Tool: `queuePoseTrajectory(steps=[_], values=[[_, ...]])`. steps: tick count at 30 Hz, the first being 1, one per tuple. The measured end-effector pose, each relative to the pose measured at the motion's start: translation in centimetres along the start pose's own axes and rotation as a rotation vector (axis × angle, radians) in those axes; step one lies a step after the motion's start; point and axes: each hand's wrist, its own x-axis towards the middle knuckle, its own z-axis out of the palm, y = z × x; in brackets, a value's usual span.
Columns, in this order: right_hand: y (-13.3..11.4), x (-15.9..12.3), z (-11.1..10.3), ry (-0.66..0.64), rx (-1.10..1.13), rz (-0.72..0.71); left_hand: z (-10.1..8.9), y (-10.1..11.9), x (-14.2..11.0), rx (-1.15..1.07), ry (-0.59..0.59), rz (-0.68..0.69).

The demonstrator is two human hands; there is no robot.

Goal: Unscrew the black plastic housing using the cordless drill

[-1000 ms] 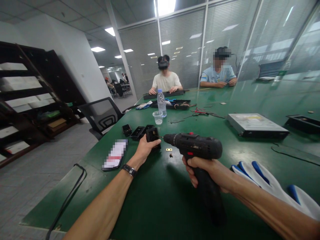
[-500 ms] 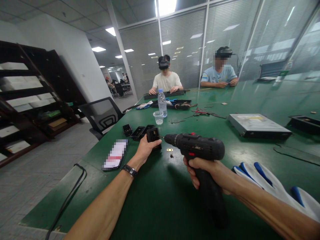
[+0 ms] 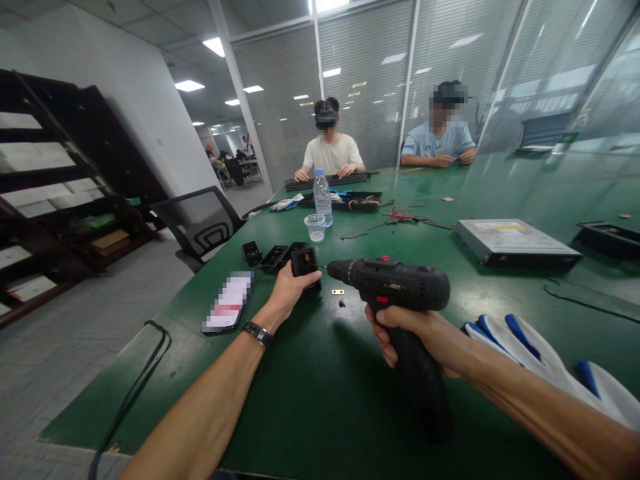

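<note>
My left hand (image 3: 289,291) is closed around a small black plastic box (image 3: 305,263), its open side tilted toward the drill. Wrapped round the pistol grip of a black cordless drill (image 3: 395,280) is my right hand (image 3: 410,333). The drill lies level, pointing left, and its bit reaches the box's open side; whether it touches anything inside I cannot tell. Below the bit, a small brass plate (image 3: 338,292) with two holes lies on the green table (image 3: 310,400), with a tiny dark piece (image 3: 342,304) beside it. Several similar black boxes (image 3: 274,259) stand behind my left hand.
A phone (image 3: 229,303) lies left of my left hand. Ahead stand a plastic cup (image 3: 315,228) and a water bottle (image 3: 323,200). White-blue gloves (image 3: 545,353) lie by my right forearm, a metal disc drive (image 3: 517,243) beyond. Two people sit across the table.
The whole view has shifted slightly, so things sit a little higher in it. Both hands keep their grip, with the drill bit still at the box.
</note>
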Motion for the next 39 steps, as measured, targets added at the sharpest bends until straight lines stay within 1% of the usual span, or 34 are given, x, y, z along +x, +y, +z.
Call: queuePoseTrajectory(steps=[6, 12, 17, 28, 39], values=[[0.33, 0.13, -0.23, 0.001, -0.015, 0.005, 0.27, 0.37, -0.26, -0.004, 0.012, 0.009], [0.10, 0.07, -0.11, 0.009, -0.017, -0.002, 0.35, 0.45, -0.34, -0.014, 0.015, -0.005], [0.07, 0.01, -0.09, 0.002, -0.013, 0.005, 0.35, 0.35, -0.20, 0.001, 0.030, 0.009], [-0.06, -0.13, -0.12, 0.008, -0.012, -0.001, 0.07, -0.19, 0.20, 0.007, 0.005, 0.029], [-0.13, -0.03, 0.18, 0.018, -0.020, 0.008, 0.27, 0.10, 0.07, 0.017, 0.014, 0.015]])
